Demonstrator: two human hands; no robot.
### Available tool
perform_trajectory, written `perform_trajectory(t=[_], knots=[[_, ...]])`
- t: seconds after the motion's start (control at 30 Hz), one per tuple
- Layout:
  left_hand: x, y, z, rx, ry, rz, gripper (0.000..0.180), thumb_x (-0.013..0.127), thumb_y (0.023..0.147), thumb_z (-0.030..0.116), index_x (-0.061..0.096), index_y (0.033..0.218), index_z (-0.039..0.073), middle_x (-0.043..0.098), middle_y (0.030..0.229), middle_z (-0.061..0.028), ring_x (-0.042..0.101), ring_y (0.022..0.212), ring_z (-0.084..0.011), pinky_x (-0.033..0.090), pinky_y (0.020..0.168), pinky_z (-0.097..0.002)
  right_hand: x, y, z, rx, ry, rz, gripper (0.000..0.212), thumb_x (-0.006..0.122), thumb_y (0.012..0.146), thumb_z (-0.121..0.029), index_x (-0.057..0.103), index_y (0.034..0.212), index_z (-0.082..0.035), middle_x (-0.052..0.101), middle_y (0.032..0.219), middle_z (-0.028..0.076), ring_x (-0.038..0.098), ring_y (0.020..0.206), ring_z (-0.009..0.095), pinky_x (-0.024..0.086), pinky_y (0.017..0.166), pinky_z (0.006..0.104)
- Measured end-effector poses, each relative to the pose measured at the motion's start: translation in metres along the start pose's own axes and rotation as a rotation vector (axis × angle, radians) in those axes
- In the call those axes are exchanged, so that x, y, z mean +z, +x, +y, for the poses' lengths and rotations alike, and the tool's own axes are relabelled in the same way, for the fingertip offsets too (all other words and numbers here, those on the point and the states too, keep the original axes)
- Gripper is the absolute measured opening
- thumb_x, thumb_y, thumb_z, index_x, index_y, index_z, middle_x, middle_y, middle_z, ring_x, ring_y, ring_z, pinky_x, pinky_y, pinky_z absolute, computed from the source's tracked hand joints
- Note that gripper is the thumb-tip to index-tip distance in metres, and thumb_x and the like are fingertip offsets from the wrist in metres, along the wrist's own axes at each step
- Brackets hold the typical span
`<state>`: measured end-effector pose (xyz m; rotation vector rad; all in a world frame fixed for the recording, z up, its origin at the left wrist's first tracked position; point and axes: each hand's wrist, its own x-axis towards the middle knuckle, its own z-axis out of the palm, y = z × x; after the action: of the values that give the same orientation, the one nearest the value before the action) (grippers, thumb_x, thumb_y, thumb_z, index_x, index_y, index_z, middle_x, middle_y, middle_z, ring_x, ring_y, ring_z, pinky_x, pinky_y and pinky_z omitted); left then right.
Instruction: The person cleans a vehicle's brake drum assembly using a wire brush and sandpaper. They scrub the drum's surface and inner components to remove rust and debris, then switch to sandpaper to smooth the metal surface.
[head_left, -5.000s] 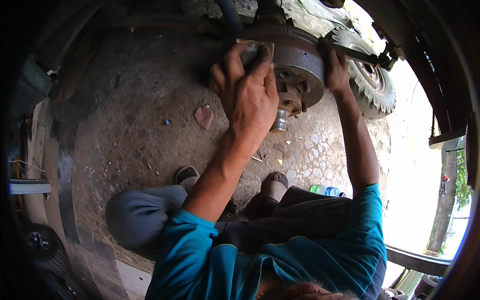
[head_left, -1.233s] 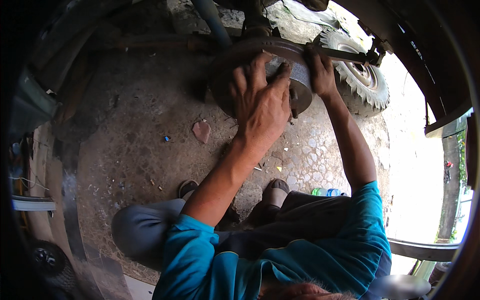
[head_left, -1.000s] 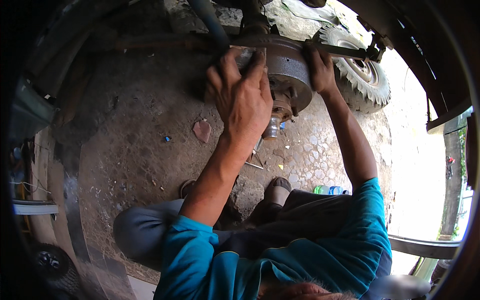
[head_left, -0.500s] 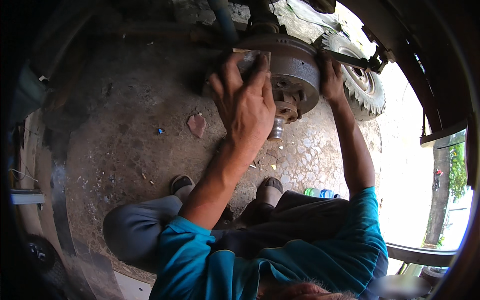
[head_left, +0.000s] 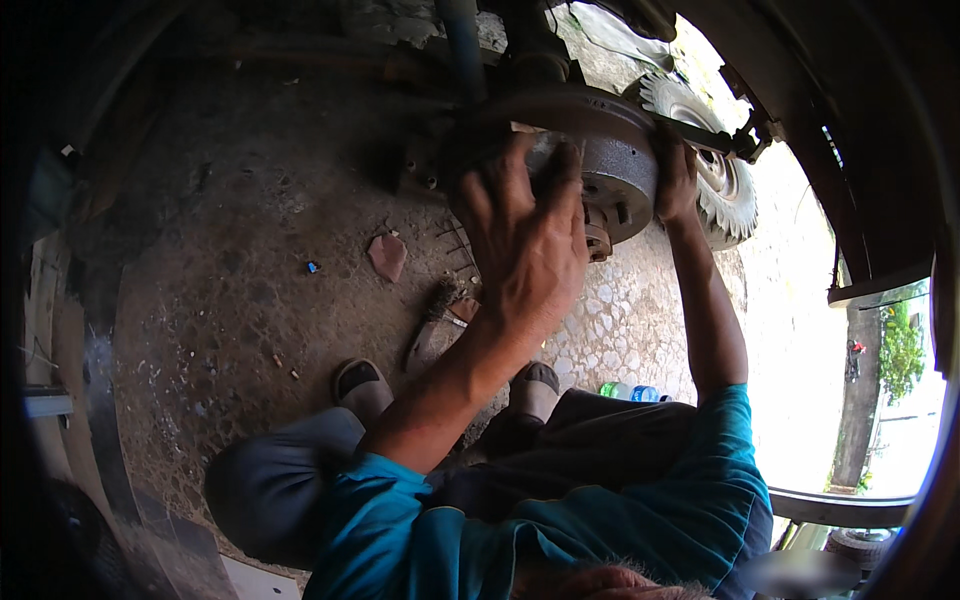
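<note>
A round metal brake drum (head_left: 622, 163) sits on an axle in front of me, its rim greyish and worn. My left hand (head_left: 532, 235) presses a folded piece of sandpaper (head_left: 546, 148) against the drum's outer rim, fingers bent over it. Behind that hand part of the sheet and the drum's lower left side are hidden. At the drum's right edge is my right hand (head_left: 674, 185), its fingers curled around the rim. Below the drum the hub (head_left: 598, 240) shows partly, beside my left hand.
A loose wheel with a chunky tyre (head_left: 738, 205) leans beyond the right hand. On the floor lie a pinkish flat scrap (head_left: 387, 257), a brush-like tool (head_left: 437, 310) and two plastic bottles (head_left: 643, 394). A blue-grey post (head_left: 462, 45) stands behind the drum.
The left hand has shifted right and slightly down in view with the sandpaper, covering the hub's shiny end. The drum and right hand also appear slightly lower and further right. The brush-like tool has come into view.
</note>
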<state>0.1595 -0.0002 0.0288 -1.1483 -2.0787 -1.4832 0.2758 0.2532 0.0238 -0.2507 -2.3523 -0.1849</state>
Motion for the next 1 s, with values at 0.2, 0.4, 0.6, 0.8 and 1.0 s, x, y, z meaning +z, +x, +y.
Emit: perform_trajectory(t=[0.2,0.4,0.6,0.8,1.0], knots=[[-0.001,0.01,-0.024,-0.044,-0.077,0.079,0.027,0.069,0.088,0.008,0.073,0.114,0.012,0.054,0.124,-0.0099,0.049,0.109,-0.0315,0.042,0.096,-0.043,0.0,-0.004,0.004,0.031,0.013,-0.018,0.04,0.044,0.092,-0.002,0.057,0.129,0.003,0.059,0.128,0.026,0.059,0.112,0.043,0.046,0.1,0.0458],[-0.02,0.021,-0.069,0.093,-0.276,-0.077,0.023,0.067,0.091,0.01,0.074,0.114,0.009,0.053,0.127,-0.0114,0.051,0.121,-0.0271,0.045,0.1,-0.0387,0.009,-0.002,0.005,0.129,0.167,0.051,0.031,0.05,0.093,-0.006,0.06,0.12,0.004,0.065,0.114,0.027,0.065,0.099,0.042,0.051,0.09,0.0432],[-0.031,0.048,-0.075,0.025,-0.316,-0.276,0.019,0.077,0.084,0.005,0.077,0.103,0.008,0.053,0.13,-0.0107,0.063,0.11,-0.0199,0.053,0.092,-0.031,-0.002,0.011,-0.017,0.153,0.277,0.109,0.028,0.05,0.097,-0.014,0.062,0.115,0.003,0.068,0.1,0.024,0.067,0.092,0.038,0.052,0.084,0.0387],[-0.021,0.086,-0.078,0.231,-0.374,-0.373,0.031,0.078,0.081,-0.001,0.071,0.111,0.003,0.058,0.125,-0.011,0.061,0.109,-0.0172,0.053,0.091,-0.0298,-0.01,0.02,-0.028,0.479,0.603,0.014,0.039,0.045,0.101,-0.029,0.065,0.112,0.003,0.069,0.097,0.022,0.068,0.091,0.035,0.051,0.084,0.0383],[-0.023,0.104,-0.073,-0.135,-0.508,-0.565,0.046,0.073,0.085,-0.004,0.054,0.127,-0.001,0.063,0.114,-0.0101,0.062,0.105,-0.014,0.052,0.088,-0.0267,-0.014,0.018,-0.028,0.517,0.651,-0.016,0.039,0.046,0.101,-0.032,0.066,0.113,0.0,0.069,0.097,0.022,0.068,0.092,0.033,0.051,0.084,0.0395]])
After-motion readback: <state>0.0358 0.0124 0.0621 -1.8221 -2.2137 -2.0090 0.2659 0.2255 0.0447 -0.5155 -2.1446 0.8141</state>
